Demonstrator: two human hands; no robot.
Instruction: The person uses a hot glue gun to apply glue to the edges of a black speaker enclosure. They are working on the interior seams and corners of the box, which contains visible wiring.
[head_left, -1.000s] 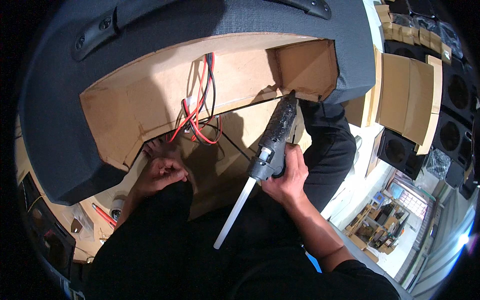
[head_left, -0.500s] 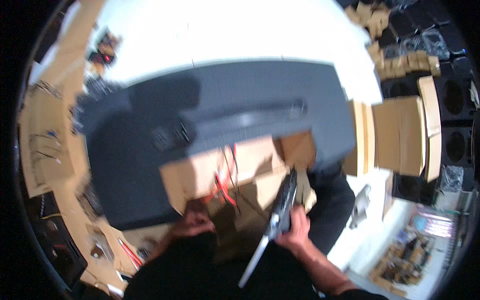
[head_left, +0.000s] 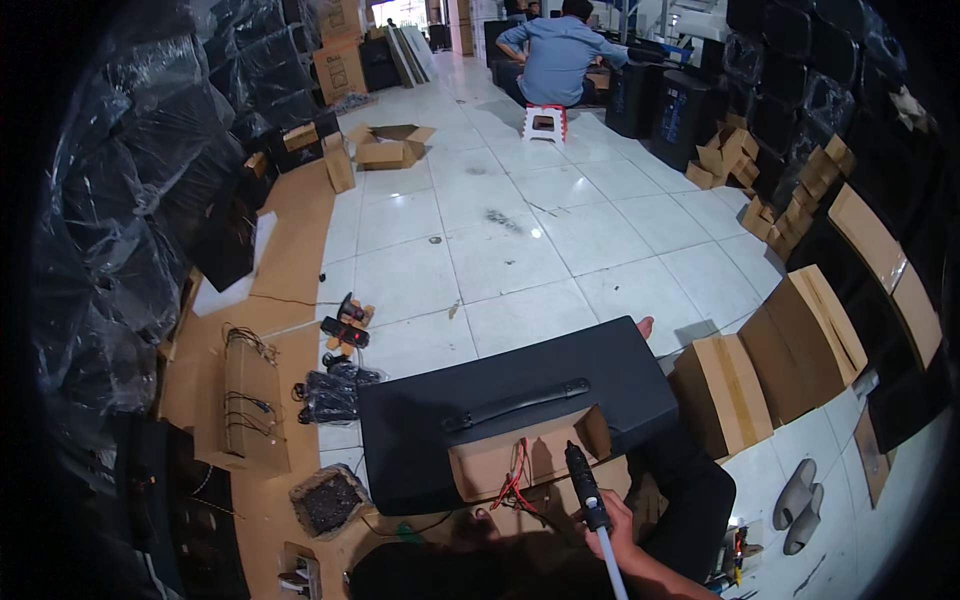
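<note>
My right hand (head_left: 617,525) is closed round a black hot glue gun (head_left: 584,485), with a long whitish glue stick (head_left: 610,566) coming out of its back end. The gun's nozzle is over the right part of a rectangular opening in a black speaker cabinet (head_left: 410,430). Bare brown board (head_left: 480,472) lines that opening. Red and black wires (head_left: 515,480) hang out of it toward me. On the cabinet's top is a black strap handle (head_left: 520,403). My left hand (head_left: 478,522) is a dim patch by the cabinet's near edge, its fingers mostly hidden in shadow.
Cardboard boxes (head_left: 722,395) stand right of the cabinet, grey slippers (head_left: 798,505) beyond. At left are a scrap-filled box (head_left: 328,502), wrapped black parts (head_left: 340,395) and a carton with cables (head_left: 240,410). A person in a blue shirt (head_left: 565,60) sits on a stool far off.
The view has tipped up and shows more of the room. My right hand keeps hold of the glue gun at the opening. My left hand, plainer before, is now mostly hidden.
</note>
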